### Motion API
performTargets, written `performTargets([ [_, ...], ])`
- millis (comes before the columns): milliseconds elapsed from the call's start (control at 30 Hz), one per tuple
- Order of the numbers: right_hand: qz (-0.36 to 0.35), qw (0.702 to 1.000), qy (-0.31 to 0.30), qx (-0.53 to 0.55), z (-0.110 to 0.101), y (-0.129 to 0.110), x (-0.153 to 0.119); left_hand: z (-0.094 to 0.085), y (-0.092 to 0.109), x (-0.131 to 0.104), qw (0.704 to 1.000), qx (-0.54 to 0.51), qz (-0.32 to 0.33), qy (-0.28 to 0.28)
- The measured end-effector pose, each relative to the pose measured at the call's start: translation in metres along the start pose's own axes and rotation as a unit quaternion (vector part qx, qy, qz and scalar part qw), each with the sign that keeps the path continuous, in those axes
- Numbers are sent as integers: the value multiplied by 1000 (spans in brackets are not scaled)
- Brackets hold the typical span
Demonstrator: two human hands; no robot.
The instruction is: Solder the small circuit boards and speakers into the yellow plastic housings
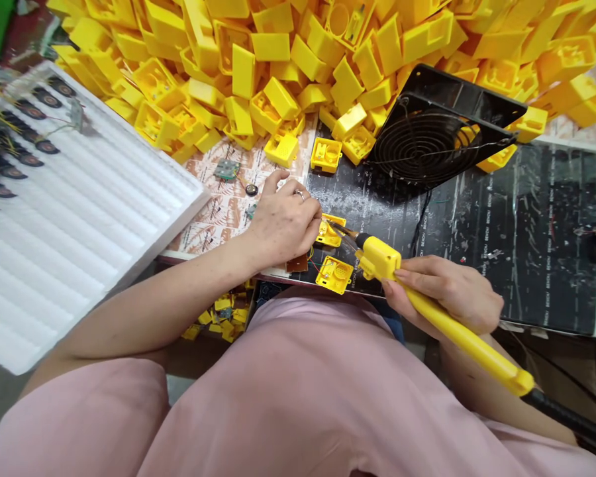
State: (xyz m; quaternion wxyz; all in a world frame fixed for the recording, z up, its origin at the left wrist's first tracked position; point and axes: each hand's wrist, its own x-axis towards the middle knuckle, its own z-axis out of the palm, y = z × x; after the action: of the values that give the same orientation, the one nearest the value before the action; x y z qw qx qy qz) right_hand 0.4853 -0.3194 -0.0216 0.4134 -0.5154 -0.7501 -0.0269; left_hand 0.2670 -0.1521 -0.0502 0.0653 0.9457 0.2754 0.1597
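My right hand (447, 295) is closed around the yellow handle of a soldering iron (427, 308), which has a black cable at its rear. The iron's dark tip reaches into a small open yellow plastic case (334, 230) on the black mat. Over the left side of that case, my left hand (288, 215) has its fingers bent together, a ring on one of them. Its fingertips are hidden, so what they pinch does not show. Just below lies a second open yellow case (334, 275) with thin wires running to a brown circuit board (298, 263).
Yellow cases (268, 46) are heaped across the back. A black fan (437, 132) leans at the right of the heap. At left, a white foam tray (94, 185) carries small round speakers (47, 98). A green circuit board (227, 169) lies beyond my left hand.
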Motion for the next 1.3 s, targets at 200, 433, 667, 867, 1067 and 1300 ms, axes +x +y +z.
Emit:
performTargets([
  [200,7,1000,19,-14,-2,2,3,-4,1,2,999,-8,-15,-27],
  [433,63,997,51,10,2,8,-11,-2,-3,-1,1000,-7,-14,-14],
  [667,108,989,99,23,0,12,-27,-3,-14,-8,993,-111,-28,2],
  [867,111,987,87,73,1,7,-16,1,-14,-7,996,-88,-23,-3],
  [1067,24,997,48,58,6,9,-11,3,-7,-5,999,-44,0,22],
  [1300,-20,1000,7,6,8,7,-1,1,-6,-3,1000,-27,6,10],
])
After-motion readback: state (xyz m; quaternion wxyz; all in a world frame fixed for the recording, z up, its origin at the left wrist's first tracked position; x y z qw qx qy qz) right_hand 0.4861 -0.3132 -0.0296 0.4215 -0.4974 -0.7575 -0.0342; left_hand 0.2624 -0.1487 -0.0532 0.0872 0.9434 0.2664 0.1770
